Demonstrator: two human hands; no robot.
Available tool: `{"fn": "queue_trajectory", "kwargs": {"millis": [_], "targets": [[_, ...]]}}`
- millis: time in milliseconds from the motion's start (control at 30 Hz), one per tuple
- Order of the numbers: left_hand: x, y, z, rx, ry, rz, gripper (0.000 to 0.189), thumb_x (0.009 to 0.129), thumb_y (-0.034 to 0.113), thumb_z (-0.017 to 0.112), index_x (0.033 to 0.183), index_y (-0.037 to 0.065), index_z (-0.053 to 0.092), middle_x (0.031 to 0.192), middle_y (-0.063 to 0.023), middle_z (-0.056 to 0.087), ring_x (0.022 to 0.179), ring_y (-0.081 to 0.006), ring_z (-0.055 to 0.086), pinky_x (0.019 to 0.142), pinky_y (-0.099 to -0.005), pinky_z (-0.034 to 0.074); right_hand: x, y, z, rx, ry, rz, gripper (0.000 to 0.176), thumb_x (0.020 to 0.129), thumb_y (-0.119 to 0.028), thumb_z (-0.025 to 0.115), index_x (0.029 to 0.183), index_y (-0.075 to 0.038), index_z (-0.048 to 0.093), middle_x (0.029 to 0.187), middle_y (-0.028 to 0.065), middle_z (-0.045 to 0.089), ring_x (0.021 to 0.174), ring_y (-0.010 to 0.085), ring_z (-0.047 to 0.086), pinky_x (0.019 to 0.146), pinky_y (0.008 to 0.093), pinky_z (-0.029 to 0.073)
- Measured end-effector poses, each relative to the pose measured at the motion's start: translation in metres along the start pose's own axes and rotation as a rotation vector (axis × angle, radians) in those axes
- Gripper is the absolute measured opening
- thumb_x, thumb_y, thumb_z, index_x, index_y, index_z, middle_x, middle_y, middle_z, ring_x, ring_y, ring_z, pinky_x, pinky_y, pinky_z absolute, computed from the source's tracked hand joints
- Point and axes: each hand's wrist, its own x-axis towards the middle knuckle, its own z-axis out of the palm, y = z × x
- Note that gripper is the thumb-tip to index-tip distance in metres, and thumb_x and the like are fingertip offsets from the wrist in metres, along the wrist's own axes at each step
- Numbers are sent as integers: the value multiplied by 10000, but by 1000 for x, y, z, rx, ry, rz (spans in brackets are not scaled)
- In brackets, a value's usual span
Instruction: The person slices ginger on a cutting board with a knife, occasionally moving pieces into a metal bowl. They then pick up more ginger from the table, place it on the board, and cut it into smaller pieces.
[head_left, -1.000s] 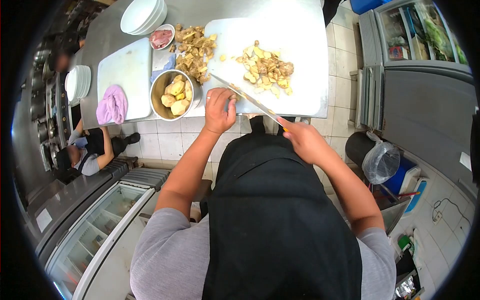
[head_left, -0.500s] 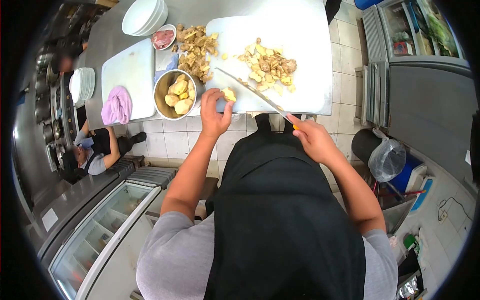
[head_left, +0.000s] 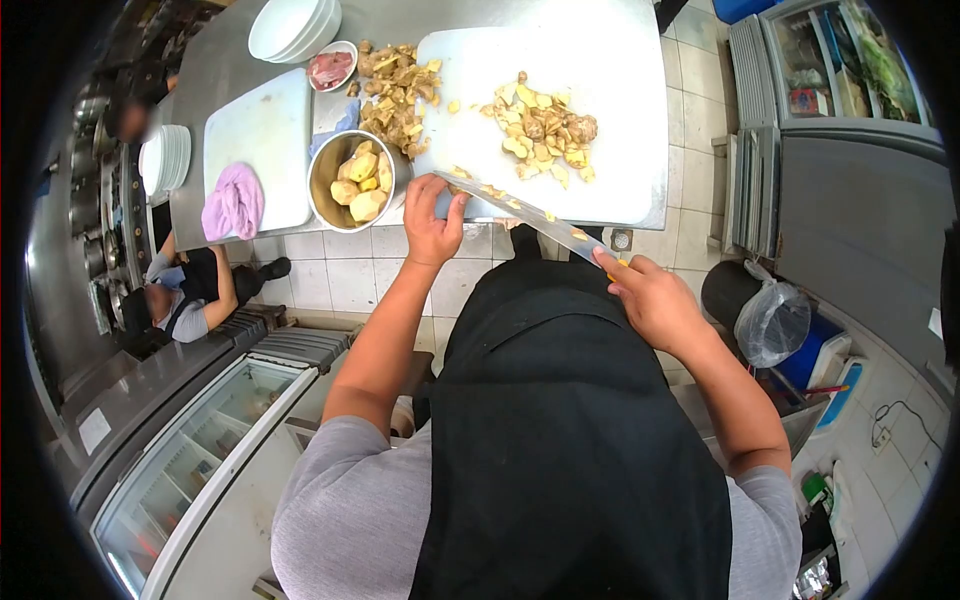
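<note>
My right hand (head_left: 655,302) is closed round the yellow handle of a long knife (head_left: 545,221), with bits of peel stuck along the blade. The blade slants up and left, its tip end beside the fingers of my left hand (head_left: 434,222). That hand is closed at the front edge of the white cutting board (head_left: 620,190), on a peeled ginger piece now mostly hidden by the fingers and blade. Left of it stands a metal pot (head_left: 318,190) with several pale peeled ginger pieces (head_left: 368,204). Ginger trimmings (head_left: 545,130) lie in a heap on the board.
More peelings (head_left: 395,90) are piled along the board's left side, near a small dish of raw meat (head_left: 330,70) and white bowls (head_left: 285,35). Farther left are another board (head_left: 265,135), a purple cloth (head_left: 233,200) and stacked plates (head_left: 165,160). A co-worker (head_left: 200,300) is at lower left.
The knife and my right hand have shifted slightly right and down; the blade now shows its broad side and covers the ginger piece. My left hand has barely moved.
</note>
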Motion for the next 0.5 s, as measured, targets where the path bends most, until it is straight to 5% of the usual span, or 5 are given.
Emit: {"fn": "queue_trajectory", "kwargs": {"millis": [500], "targets": [[3,3,-7,-44,-74,44,358,926,37,841,1257,-7,710,1247,-236,714,1127,-444,690,1007,-503,571,55,-5,30,63,21,-60,519,1135,-177,699,1652,-179,657,1082,214,737,960,459,753,861,530,610]]}}
